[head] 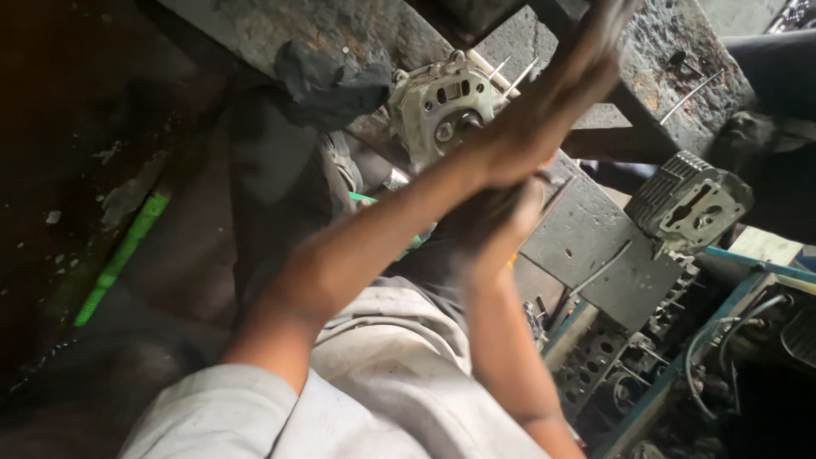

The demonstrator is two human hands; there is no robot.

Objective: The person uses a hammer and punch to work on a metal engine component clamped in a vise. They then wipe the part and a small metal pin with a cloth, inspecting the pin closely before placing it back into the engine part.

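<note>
- Far left, lay flat on the dark floor: green strip (pixel 119 255), well apart from both hands.
- Draped over the bench edge: dark rag (pixel 327 81), limp and soft, just beside the casting.
- Sat on the rusty bench (pixel 280 30), port face turned to the camera: pale cylinder head (pixel 442 106). Judged heavy, rigid cast metal, likely oily. Best taken by its outer body with a full hand, not by the thin studs sticking out at its upper right.
- Stretched flat across the view, fingers straight and spread loose: left hand (pixel 552 93), clasping nothing visible. Wrist passed right in front of the casting's right edge; touching or just clear, couldn't tell.
- Tucked under that palm, fingers partly curled: right hand (pixel 493 225). Couldn't tell whether anything was clenched inside. Casting lay up and left of it, near.
- Rested further right on a grey block: finned cylinder head (pixel 688 200), untouched, well apart.
</note>
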